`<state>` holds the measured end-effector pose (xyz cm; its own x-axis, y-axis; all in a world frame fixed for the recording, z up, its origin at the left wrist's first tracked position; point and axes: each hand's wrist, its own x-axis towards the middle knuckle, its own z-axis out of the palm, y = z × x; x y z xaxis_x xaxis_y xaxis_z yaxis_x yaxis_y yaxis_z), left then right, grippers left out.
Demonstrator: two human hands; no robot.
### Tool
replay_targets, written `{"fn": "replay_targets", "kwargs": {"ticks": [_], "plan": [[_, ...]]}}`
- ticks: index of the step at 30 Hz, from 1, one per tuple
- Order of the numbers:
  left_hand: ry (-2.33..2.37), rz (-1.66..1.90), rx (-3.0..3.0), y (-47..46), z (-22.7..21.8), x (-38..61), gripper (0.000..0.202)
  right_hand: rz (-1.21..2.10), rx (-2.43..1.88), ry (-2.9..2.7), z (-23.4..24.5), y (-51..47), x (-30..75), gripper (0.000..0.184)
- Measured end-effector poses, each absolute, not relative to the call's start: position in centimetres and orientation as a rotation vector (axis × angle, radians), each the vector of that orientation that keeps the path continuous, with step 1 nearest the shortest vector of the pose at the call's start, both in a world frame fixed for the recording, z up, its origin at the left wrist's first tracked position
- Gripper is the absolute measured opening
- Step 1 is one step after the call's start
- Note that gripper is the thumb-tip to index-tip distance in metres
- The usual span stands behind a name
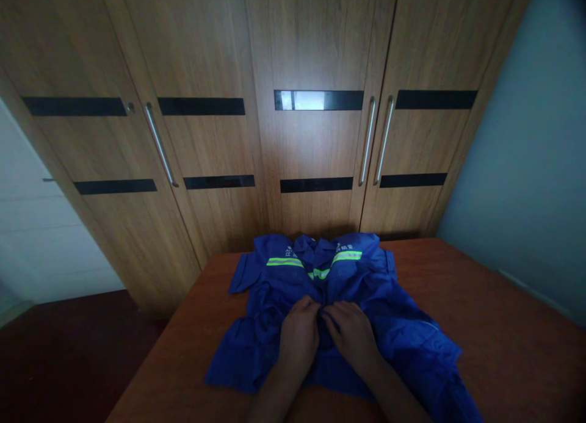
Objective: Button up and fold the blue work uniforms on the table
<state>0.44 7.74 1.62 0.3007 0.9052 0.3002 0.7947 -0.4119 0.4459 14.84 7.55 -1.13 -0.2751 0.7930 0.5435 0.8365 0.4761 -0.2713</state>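
Blue jacket (341,290) is on the worktop (499,307), collar (313,247) at 12 o'clock, so laying-out looks done, but cloth from 4 to 8 o'clock is rumpled, so straightening looks undone, with left hand (298,332) and right hand (353,332) bunched close together, apparently pinching its mid-front.

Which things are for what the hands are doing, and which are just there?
Seem part of the job:
blue clothing with bright stripes
left hand and right hand, both gripping the cloth
table underneath

Seem just there:
wooden wardrobe behind
its metal handles
pale wall
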Motion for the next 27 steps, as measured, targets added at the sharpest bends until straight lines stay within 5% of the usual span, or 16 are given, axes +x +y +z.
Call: {"fn": "replay_targets", "kwargs": {"ticks": [27], "plan": [[1.522, 0.774, 2.284, 7.5, 2.1, 0.4, 0.033, -0.148, -1.367, -1.964, -2.2, 7.8, 15.2, 0.023]]}}
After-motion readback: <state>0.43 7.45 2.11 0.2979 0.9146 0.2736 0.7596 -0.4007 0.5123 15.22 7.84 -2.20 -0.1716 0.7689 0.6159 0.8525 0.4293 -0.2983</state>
